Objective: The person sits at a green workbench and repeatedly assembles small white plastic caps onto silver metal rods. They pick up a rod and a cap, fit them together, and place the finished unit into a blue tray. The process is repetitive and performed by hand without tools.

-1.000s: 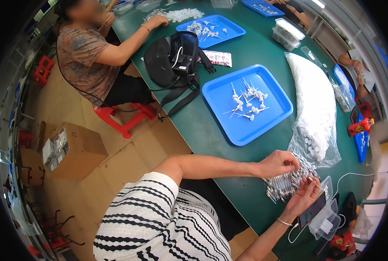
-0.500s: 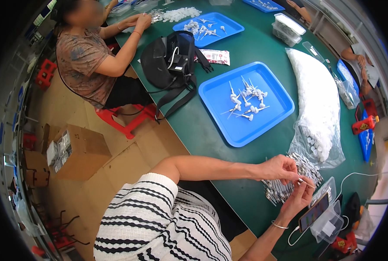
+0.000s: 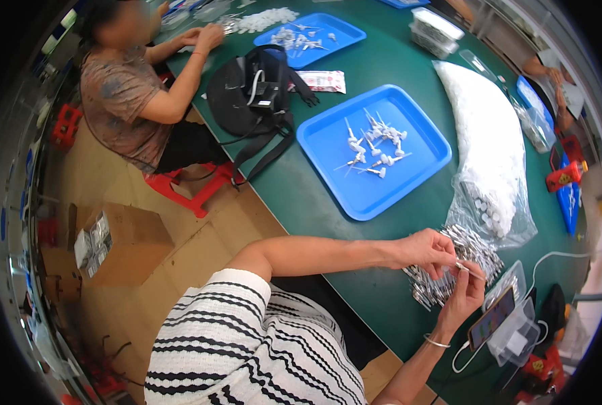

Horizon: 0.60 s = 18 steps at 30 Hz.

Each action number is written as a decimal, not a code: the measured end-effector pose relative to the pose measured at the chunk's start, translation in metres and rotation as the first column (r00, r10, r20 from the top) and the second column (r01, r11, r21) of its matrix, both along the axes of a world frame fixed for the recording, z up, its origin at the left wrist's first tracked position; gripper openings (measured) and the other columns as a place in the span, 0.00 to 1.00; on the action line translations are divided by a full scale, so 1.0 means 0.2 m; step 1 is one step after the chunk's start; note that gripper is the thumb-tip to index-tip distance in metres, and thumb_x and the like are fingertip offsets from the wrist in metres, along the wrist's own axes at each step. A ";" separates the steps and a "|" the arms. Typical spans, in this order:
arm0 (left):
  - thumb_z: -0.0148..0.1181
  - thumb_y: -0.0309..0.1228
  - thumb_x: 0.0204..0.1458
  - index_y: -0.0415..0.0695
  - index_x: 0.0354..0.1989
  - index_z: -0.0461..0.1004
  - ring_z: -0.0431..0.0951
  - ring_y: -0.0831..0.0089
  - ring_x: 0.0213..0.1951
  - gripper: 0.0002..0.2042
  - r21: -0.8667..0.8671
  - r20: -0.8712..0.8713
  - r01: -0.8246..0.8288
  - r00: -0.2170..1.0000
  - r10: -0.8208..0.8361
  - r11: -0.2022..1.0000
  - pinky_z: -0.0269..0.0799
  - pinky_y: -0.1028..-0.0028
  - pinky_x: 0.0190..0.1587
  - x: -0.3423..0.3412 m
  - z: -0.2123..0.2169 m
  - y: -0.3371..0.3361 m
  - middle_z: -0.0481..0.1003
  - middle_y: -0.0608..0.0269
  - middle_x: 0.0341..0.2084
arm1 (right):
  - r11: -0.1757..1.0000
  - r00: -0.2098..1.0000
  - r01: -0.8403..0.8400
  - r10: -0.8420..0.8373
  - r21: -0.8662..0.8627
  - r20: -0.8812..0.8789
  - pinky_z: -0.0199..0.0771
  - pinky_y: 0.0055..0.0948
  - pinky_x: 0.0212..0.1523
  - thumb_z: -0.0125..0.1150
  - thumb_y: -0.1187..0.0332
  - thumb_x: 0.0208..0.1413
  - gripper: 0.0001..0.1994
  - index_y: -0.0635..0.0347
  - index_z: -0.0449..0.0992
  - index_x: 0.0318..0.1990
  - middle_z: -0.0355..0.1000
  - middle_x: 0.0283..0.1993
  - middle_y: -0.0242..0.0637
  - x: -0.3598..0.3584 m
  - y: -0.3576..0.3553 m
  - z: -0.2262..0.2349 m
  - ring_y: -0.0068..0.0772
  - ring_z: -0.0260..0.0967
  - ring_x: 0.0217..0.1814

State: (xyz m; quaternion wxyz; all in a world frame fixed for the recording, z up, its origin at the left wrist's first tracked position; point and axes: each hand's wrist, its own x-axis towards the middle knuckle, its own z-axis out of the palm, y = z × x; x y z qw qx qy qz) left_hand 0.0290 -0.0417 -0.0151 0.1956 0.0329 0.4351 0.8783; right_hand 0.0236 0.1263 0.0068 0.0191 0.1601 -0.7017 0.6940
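Above a heap of slim silvery metal parts (image 3: 464, 244), my two hands meet at a small thin stem with a white end (image 3: 461, 267). My right hand (image 3: 461, 297), with a bracelet at its wrist, holds the stem between thumb and fingers. The fingers of my left hand (image 3: 424, 252) are pinched at its white end; their tips are partly hidden. A large clear bag of white caps (image 3: 491, 155) lies open beyond the heap. In the blue tray (image 3: 355, 209) to the left lie several capped pieces with thin stems (image 3: 375, 145).
A propped phone (image 3: 491, 318) with a white cable and clear plastic boxes (image 3: 513, 337) stand right of my right hand. A black bag (image 3: 247, 94) lies near the table's left edge. A co-worker (image 3: 132, 101) sits at the far left by another blue tray (image 3: 348, 39).
The view has shifted slightly. My left hand has turned a little over the small piece, and its white end shows more plainly. Both hands stay together above the metal heap.
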 end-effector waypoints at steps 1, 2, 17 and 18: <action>0.58 0.32 0.55 0.39 0.35 0.72 0.76 0.79 0.29 0.08 -0.017 0.007 -0.006 1.000 0.006 1.000 0.77 0.77 0.32 0.00 0.00 -0.01 0.76 0.63 0.30 | 1.000 1.000 -0.008 0.008 0.004 0.002 0.71 0.22 0.41 0.54 0.78 0.58 0.05 0.67 0.74 0.41 0.72 0.41 0.37 0.00 0.00 0.00 0.24 0.69 0.39; 0.59 0.32 0.55 0.39 0.35 0.73 0.76 0.79 0.29 0.09 -0.022 0.010 0.008 1.000 -0.007 1.000 0.77 0.76 0.32 -0.01 0.00 -0.01 0.76 0.63 0.30 | 1.000 1.000 0.003 -0.003 0.019 0.003 0.71 0.22 0.41 0.54 0.79 0.58 0.05 0.68 0.74 0.40 0.72 0.40 0.37 -0.01 0.02 0.00 0.24 0.70 0.39; 0.56 0.26 0.56 0.37 0.48 0.72 0.78 0.77 0.39 0.12 0.032 0.092 -0.048 0.995 0.045 0.998 0.77 0.78 0.45 -0.05 0.03 -0.03 0.76 0.58 0.40 | 0.964 0.998 0.046 -0.035 -0.263 0.048 0.73 0.21 0.43 0.56 0.74 0.59 0.05 0.66 0.72 0.40 0.73 0.37 0.36 -0.05 0.03 -0.01 0.20 0.70 0.39; 0.56 0.26 0.56 0.37 0.48 0.72 0.78 0.77 0.39 0.12 0.040 0.094 -0.048 0.995 0.044 0.998 0.77 0.78 0.45 -0.05 0.03 -0.02 0.76 0.58 0.40 | 0.964 0.998 0.053 -0.042 -0.262 0.048 0.73 0.21 0.43 0.57 0.74 0.59 0.05 0.66 0.72 0.40 0.73 0.37 0.36 -0.04 0.03 -0.01 0.20 0.70 0.39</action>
